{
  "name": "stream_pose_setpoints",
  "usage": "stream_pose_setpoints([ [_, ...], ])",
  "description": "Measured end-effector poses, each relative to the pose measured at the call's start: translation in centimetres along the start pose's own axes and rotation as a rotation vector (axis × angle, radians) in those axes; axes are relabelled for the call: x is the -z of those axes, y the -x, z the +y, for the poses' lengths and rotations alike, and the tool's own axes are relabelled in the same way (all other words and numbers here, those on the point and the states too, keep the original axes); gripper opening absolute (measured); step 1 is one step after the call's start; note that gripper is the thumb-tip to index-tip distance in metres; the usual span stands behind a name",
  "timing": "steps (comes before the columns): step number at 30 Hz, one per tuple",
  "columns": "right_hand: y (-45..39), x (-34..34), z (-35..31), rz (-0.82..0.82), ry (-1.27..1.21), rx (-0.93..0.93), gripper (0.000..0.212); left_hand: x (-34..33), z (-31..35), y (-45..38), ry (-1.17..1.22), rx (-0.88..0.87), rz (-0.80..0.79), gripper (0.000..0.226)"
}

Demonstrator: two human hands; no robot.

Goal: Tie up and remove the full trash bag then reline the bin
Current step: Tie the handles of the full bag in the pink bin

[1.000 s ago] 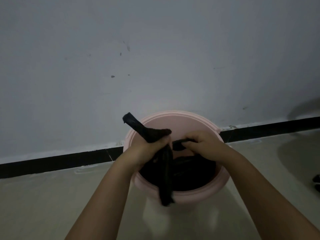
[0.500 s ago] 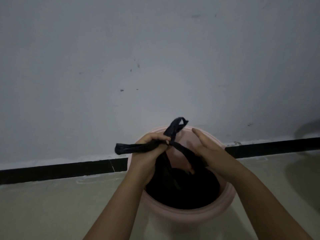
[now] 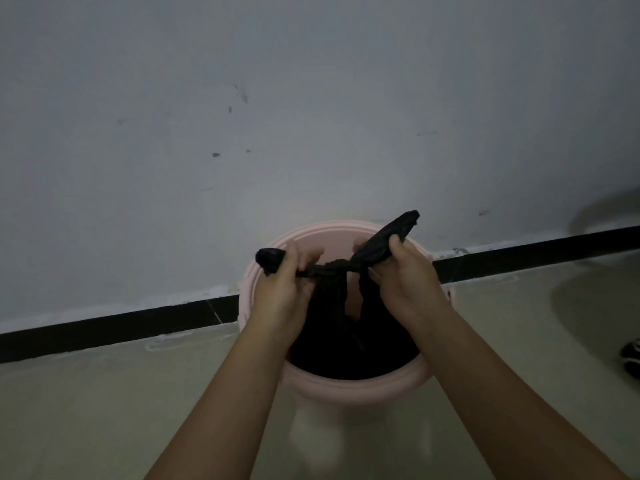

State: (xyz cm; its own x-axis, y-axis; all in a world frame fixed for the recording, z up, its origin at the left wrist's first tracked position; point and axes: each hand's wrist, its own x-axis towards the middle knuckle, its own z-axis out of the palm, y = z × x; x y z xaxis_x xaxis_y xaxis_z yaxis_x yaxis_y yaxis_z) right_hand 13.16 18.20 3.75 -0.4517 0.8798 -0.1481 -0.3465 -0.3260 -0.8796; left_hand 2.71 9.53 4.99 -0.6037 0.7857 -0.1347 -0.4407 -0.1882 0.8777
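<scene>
Trash bag [image 3: 349, 341], black plastic, sits inside a round pink bin [image 3: 346, 389] that stands on a pale floor [image 3: 86, 410] against a grey wall [image 3: 311, 98] with a dark baseboard [image 3: 121, 327]. Its two gathered ends cross in a half-made knot [image 3: 341, 268] above the bin's mouth, between your hands. Your left hand [image 3: 280, 289] is closed in a fist around one end, whose tip pokes out toward 9 o'clock. Your right hand [image 3: 405, 275] pinches the other end, thumb pressed against fingers, and that end sticks up toward 1 o'clock.

The twisted strand runs nearly level from fist to fist, along the 9-to-3 line, with the knot at about its middle and slightly nearer your right hand. Tightening likely means pulling the two ends apart along that line. Below the knot the bag's neck hangs toward 6 o'clock into the bin.
</scene>
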Motion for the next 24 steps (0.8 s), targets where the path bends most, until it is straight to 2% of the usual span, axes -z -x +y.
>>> stream_pose_setpoints([
  [2, 0.4, -0.9, -0.4, -0.037, -0.019, 0.081, 0.036, -0.6, 0.3, 0.0, 0.374, 0.042, -0.002, 0.056],
  [3, 0.5, -1.1, -0.5, -0.047, -0.026, 0.116, 0.038, -0.7, 0.4, 0.1, 0.453, 0.051, -0.018, 0.059],
  [4, 0.6, -1.4, -0.6, -0.061, -0.021, 0.145, 0.039, -0.7, 0.3, 0.1, 0.437, 0.035, -0.045, 0.063],
  [6, 0.7, -1.3, -0.9, -0.101, 0.022, 0.164, 0.04, -0.5, 0.0, 0.4, 0.273, -0.034, -0.092, 0.066],
  [9, 0.9, -0.5, -1.0, -0.169, 0.223, 0.182, 0.039, 0.8, 0.2, 0.9, -0.044, -0.141, -0.132, 0.065],
  [11, 1.1, -0.3, -1.2, -0.22, 0.384, 0.213, 0.038, 1.7, 0.9, 0.9, -0.344, -0.218, -0.164, 0.054],
  [13, 0.8, -0.1, -1.7, -0.242, 0.588, 0.299, 0.036, 2.4, 1.7, 0.5, -0.643, -0.306, -0.137, 0.054],
  [15, -0.1, 0.6, -2.9, -0.206, 0.77, 0.381, 0.027, 3.5, 2.7, -0.2, -0.822, -0.418, -0.129, 0.058],
  [20, -0.9, 3.2, -6.7, -0.007, 0.903, 0.406, 0.025, 8.3, 5.5, -1.6, -1.122, -0.656, -0.166, 0.052],
  [24, -0.5, 1.2, -7.3, -0.072, 1.177, 0.489, 0.034, 8.8, 6.3, -2.1, -1.454, -0.747, -0.317, 0.044],
])
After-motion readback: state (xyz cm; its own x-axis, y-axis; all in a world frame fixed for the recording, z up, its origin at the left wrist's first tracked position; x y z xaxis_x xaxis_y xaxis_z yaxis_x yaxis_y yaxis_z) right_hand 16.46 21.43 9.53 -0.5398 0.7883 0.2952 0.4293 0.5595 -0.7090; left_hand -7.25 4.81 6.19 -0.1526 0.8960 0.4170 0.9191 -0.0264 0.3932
